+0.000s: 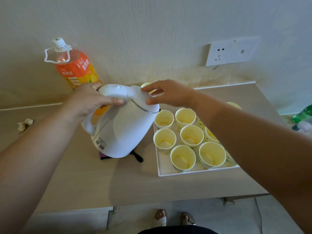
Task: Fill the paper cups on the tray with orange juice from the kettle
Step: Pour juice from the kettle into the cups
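Head view: bottle [76,68] label reads 鲜果橙 behind kettle [121,132].

**Free in front, crowded behind**

The near part of the desk [118,183] lies open for a reach. The tilted kettle [121,129] stands just beside the tray [168,173], which is closely packed with paper cups [183,157]. The juice bottle [74,68] and the wall [152,39] close off the back.

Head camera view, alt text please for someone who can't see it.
A person's left hand grips a tilted white kettle by its handle while the right hand rests its fingers on the lid, beside a tray of empty paper cups.
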